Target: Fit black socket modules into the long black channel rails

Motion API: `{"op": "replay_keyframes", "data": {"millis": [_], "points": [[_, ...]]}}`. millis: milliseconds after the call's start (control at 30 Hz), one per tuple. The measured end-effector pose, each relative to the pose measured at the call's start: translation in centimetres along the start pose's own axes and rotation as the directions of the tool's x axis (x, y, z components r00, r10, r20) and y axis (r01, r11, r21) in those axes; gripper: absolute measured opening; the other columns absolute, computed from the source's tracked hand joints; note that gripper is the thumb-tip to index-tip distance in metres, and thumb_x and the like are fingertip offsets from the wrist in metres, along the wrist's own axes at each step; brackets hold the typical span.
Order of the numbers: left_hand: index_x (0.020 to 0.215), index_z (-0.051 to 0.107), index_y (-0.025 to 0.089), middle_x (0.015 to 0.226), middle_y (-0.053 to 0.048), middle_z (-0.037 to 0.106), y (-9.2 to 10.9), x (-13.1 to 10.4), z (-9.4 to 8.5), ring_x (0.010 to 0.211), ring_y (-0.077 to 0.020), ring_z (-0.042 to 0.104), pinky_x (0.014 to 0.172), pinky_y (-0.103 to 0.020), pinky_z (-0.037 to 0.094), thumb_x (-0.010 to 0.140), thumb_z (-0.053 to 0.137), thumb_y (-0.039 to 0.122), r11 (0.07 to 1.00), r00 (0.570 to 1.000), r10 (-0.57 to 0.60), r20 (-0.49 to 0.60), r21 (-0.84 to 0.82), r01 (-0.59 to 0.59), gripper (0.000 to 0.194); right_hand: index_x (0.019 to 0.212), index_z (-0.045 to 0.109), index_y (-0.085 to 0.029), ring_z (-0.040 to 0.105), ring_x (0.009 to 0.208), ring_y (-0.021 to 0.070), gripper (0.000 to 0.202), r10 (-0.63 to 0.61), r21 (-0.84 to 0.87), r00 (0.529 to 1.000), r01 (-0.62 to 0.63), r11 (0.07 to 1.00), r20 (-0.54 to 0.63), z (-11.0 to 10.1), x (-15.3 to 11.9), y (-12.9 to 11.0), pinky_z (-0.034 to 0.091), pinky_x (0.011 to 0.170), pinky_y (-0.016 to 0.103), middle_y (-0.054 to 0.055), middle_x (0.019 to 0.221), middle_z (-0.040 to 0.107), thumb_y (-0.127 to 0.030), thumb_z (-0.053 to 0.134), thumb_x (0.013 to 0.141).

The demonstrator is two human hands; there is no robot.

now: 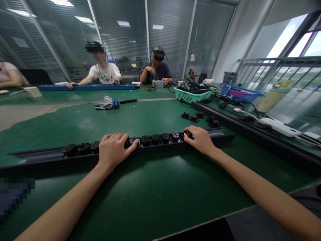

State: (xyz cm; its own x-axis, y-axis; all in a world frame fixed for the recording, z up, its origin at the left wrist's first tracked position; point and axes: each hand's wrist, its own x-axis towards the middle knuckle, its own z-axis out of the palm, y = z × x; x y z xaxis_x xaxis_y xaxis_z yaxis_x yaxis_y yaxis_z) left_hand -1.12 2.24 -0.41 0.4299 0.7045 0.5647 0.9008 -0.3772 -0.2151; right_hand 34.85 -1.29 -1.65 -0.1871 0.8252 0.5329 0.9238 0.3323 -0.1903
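Observation:
A long black channel (155,145) lies across the table in front of me, open side up. Several black socket modules (155,138) sit in a row inside it, their metal contacts facing up. My left hand (114,147) is wrapped over the channel left of its middle, thumb against a module; its fingertips are hidden behind the channel. Toward the right end, my right hand (198,139) pinches a black socket module (188,134) at the channel, thumb on the near side. Beyond that hand lie several loose socket modules (193,117) on the green tabletop.
Another long black channel (240,130) runs along the right. Behind it stand a green basket (192,96) of cables, a blue basket (240,95) and a white power strip (281,126). Gloves (107,103) lie farther back. Co-workers (104,72) sit across the table.

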Motion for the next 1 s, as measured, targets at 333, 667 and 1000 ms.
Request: {"op": "replay_keyframes", "data": {"millis": [333,667,1000], "points": [[0.089,0.069,0.020,0.087,-0.009,0.073,-0.1,0.0,0.1,0.083,-0.0267,0.065,0.080,-0.039,0.039,0.095,0.037,0.063,1.000,1.000,0.007,0.006,0.014,-0.007,0.054,0.113,0.061,-0.022,0.053,0.112,0.0279,0.029,-0.036,0.146,0.996,0.048,0.988,-0.085,0.3,-0.5,1.0,0.043,0.099,0.045,0.011,0.112,0.059,-0.042,0.052,0.094],[0.089,0.070,0.020,0.088,-0.011,0.072,-0.1,0.1,0.1,0.084,-0.0275,0.064,0.081,-0.040,0.039,0.094,0.039,0.061,1.000,1.000,-0.016,0.017,-0.027,0.016,0.052,0.097,0.054,-0.021,0.059,0.088,0.0249,0.026,0.147,0.019,0.989,-0.148,0.989,0.006,0.1,-0.2,1.3,0.033,0.088,0.042,0.005,0.088,0.065,-0.046,0.053,0.090],[0.087,0.069,0.020,0.089,-0.011,0.073,-0.1,0.1,0.1,0.083,-0.0271,0.064,0.079,-0.039,0.039,0.094,0.038,0.062,1.000,1.000,-0.011,0.019,-0.022,0.011,0.052,0.089,0.054,-0.022,0.058,0.085,0.0249,0.019,0.155,0.039,0.988,-0.156,0.987,0.027,-0.4,0.1,1.7,0.036,0.081,0.037,0.006,0.086,0.065,-0.040,0.055,0.087]]}}
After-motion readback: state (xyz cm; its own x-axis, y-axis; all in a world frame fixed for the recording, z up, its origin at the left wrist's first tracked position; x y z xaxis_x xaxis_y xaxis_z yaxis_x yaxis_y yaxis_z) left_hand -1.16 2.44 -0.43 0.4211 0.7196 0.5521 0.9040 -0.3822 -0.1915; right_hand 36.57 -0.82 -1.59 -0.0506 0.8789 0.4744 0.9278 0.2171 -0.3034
